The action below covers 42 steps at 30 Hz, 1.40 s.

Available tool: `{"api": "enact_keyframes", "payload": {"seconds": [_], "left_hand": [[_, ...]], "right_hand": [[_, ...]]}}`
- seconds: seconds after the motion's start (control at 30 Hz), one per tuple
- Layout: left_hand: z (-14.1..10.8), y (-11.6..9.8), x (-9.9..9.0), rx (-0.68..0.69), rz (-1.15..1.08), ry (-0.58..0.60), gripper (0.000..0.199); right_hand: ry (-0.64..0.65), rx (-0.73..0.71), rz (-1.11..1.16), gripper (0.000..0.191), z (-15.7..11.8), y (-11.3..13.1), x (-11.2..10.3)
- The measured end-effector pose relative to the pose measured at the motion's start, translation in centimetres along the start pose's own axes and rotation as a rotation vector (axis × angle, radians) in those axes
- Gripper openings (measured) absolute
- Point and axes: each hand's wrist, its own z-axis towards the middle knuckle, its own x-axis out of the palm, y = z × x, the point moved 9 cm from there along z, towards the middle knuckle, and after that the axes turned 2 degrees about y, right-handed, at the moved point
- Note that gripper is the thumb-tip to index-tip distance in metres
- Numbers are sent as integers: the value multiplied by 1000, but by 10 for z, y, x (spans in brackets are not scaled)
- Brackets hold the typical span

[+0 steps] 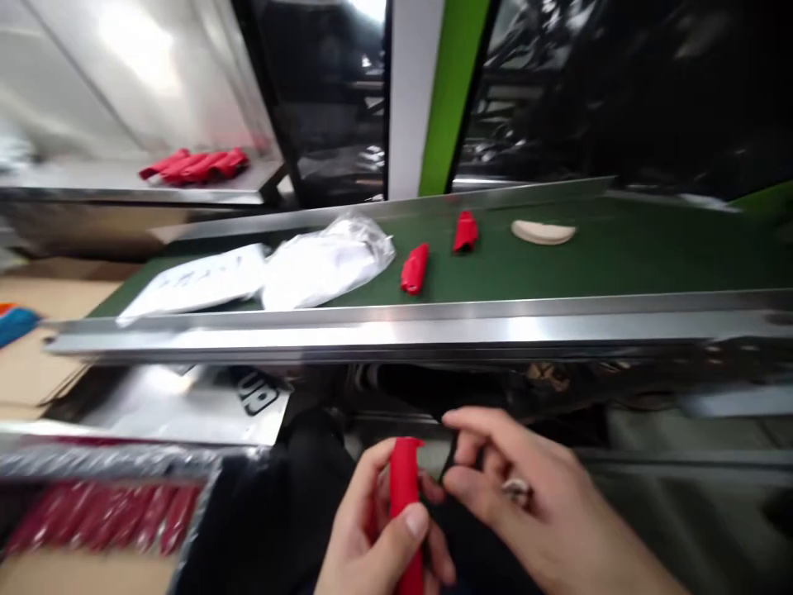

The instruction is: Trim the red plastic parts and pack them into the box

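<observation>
Beside the green belt (644, 252), our left hand (372, 533) clamps a seemingly unfinished red piece (404, 479); our right hand's (533, 467) hold we cannot tell.

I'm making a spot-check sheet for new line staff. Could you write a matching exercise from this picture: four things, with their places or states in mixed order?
1. Left hand
2. Cream curved piece
3. Crumpled white bundle
4. Row of red pieces

A. On the green belt, left of two loose red pieces
B. On the metal shelf, upper left
C. Closed around a red piece
D. On the belt, right of the loose pieces

Pairs: 1-C, 2-D, 3-A, 4-B
</observation>
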Motion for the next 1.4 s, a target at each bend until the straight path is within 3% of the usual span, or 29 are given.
{"api": "enact_keyframes", "payload": {"seconds": [0.1, 0.23, 0.3, 0.43, 0.63, 0.77, 0.93, 1.17, 1.4], "left_hand": [[-1, 2, -1, 19, -136, 61, 40], [-6, 3, -8, 35, -173, 79, 42], [-7, 5, -11, 42, -194, 62, 44], [-8, 1, -11, 95, -251, 74, 42], [-15, -5, -16, 9, -178, -58, 42], [-18, -8, -13, -6, -166, -79, 41], [-18, -5, -13, 1, -168, -74, 41], [-13, -1, -12, 20, -253, 28, 29], [-15, -3, -12, 19, -260, 27, 25]], "right_hand": [[-52, -198, -264, 31, -2, 9, -5], [-62, -482, -360, 34, -10, 34, 10], [-70, -540, -407, 39, -11, 40, 17], [-92, -581, -471, 41, -10, 45, 23], [-97, -630, -503, 39, -11, 53, 25], [-111, -655, -521, 38, -15, 56, 22], [-110, -641, -522, 40, -17, 54, 21], [-102, -652, -550, 42, -19, 54, 22], [-108, -649, -547, 41, -23, 53, 20]]}}
